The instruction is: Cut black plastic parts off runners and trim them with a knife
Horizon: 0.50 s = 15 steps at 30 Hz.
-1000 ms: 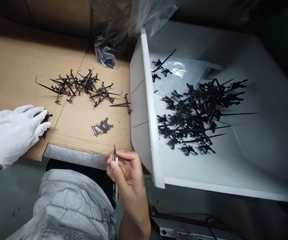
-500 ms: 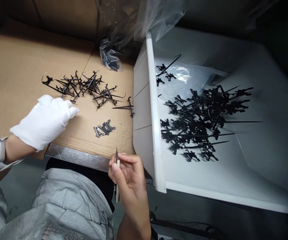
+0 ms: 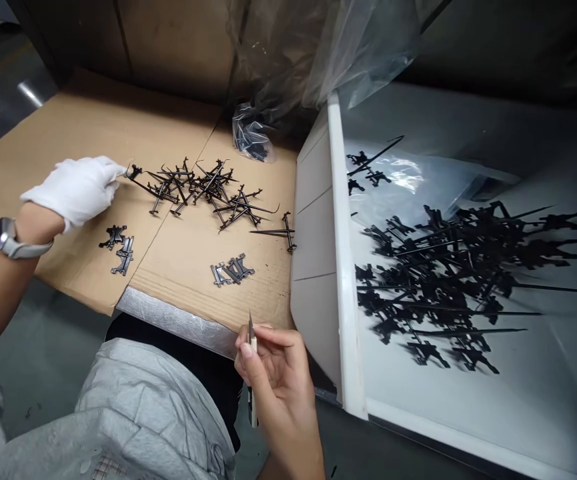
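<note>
My left hand [image 3: 75, 192], in a white glove, is over the cardboard with its index finger stretched out. The fingertip is at the curled end of a black plastic sprue [image 3: 135, 173], at the left of a tangled pile of sprues [image 3: 213, 183]; whether it touches is unclear. My bare right hand [image 3: 281, 377] is closed round a craft knife [image 3: 253, 343], blade pointing up and away from me, near the table's front edge. A few loose black clip-like parts [image 3: 122, 253] lie below my left hand. More grey-black parts [image 3: 233, 270] lie between the pile and my right hand.
A large white bin [image 3: 349, 320] on the right holds many black sprues with parts [image 3: 433, 260] and a clear plastic bag [image 3: 403, 177]. Another clear bag of black pieces [image 3: 252, 137] stands behind the pile. Cardboard [image 3: 178, 253] covers the metal tabletop [image 3: 168, 317].
My left hand has moved away from me and to the left, to the pile's left end, uncovering loose parts beneath it. The view has shifted. My right hand still holds the craft knife.
</note>
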Tool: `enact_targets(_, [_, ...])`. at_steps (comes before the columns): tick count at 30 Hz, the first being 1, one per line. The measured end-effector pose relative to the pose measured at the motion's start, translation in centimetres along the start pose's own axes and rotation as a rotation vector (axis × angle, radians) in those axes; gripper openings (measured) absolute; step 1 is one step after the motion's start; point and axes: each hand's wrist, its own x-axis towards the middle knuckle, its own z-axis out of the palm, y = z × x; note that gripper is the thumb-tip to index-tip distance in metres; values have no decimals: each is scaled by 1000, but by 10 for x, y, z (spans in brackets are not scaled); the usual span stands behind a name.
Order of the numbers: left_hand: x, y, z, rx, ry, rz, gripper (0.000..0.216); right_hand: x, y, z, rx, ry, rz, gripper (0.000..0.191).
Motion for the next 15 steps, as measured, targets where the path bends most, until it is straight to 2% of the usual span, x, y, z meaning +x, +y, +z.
enact_targets(2, [24,-10,9,-50,5,76,65,-3,2,0,-15,-13,6,5])
enact_targets(5, [38,-19,21,-72,-6,86,66,-8,3,2,-18,96,-22,9])
enact_targets(8, [19,-22,24,-96,-20,97,60,-10,3,1,-16,113,-13,10])
enact_targets(12, [-21,-19,14,-205,-40,66,56,-5,2,-4,-11,57,60,13])
enact_targets(15, [-38,-20,2,-212,28,4,50,-2,1,-4,0,35,82,17])
